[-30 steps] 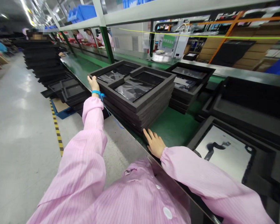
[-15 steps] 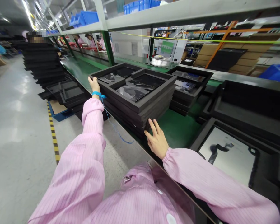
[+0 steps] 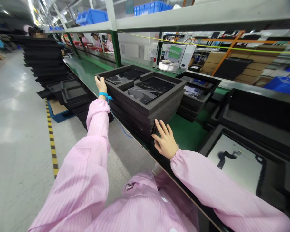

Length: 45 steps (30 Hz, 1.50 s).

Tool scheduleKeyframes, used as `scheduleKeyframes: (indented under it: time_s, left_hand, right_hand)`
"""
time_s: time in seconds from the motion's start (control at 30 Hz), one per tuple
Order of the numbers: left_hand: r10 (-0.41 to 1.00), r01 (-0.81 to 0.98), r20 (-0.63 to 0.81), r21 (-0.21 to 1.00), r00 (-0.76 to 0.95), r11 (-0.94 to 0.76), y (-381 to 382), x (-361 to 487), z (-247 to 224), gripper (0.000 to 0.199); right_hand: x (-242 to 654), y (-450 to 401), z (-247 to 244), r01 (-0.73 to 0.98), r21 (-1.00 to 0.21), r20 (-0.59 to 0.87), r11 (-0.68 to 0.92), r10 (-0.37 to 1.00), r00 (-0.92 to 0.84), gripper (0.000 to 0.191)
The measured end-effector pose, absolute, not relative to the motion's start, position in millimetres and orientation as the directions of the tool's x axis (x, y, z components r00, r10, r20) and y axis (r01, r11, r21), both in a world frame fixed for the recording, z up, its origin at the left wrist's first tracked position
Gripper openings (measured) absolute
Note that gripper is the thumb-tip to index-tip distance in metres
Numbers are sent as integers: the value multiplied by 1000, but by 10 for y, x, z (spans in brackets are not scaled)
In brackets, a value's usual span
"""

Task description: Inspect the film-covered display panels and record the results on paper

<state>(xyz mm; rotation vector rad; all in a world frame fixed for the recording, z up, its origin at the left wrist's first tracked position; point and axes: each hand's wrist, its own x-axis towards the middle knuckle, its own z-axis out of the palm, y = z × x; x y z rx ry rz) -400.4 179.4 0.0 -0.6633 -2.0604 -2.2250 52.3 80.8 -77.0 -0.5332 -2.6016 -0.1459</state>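
Observation:
A stack of black foam trays [image 3: 147, 111] rests on the green work surface in front of me. The top tray has two recesses, each with a dark, glossy panel [image 3: 151, 89] in it. My left hand [image 3: 101, 85], with a blue band at the wrist, is curled over the stack's left corner at the top tray's rim. My right hand [image 3: 166, 140] has its fingers spread, with the fingertips at the near right corner of the stack, low down. Close to my right forearm, another foam tray [image 3: 214, 137] holds a silvery panel [image 3: 241, 161] with a black ribbon cable.
Behind the stack stands a second pile of foam trays [image 3: 195, 101]. On the floor at left are a tall stack of black trays [image 3: 44, 61] and a blue bin [image 3: 60, 116]. A green post [image 3: 116, 48] and a shelf beam [image 3: 183, 21] frame the bench. Other people sit farther along.
The view has turned slightly, so the bench and stack appear a little farther right. Both hands keep their places at the stack's corners.

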Motion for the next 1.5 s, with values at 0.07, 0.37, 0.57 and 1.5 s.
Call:
scheduleKeyframes:
  time_s: [0.07, 0.37, 0.57, 1.5]
  left_hand:
    - [254, 302, 322, 946, -912, -115, 1796, -3994, 12, 38]
    - [270, 301, 318, 948, -909, -103, 1738, -3928, 36, 37]
    - [276, 295, 308, 951, -910, -87, 1715, -3908, 61, 36]
    - [304, 307, 298, 952, -905, -22, 1553, -3622, 242, 38]
  right_hand:
    - [535, 806, -767, 385, -6, 473, 923, 342, -812, 21]
    - [532, 745, -752, 414, 19, 476, 910, 356, -804, 23]
    - [571, 835, -698, 384, 146, 486, 912, 273, -831, 23]
    - [298, 1064, -131, 157, -34, 638, 987, 143, -757, 23]
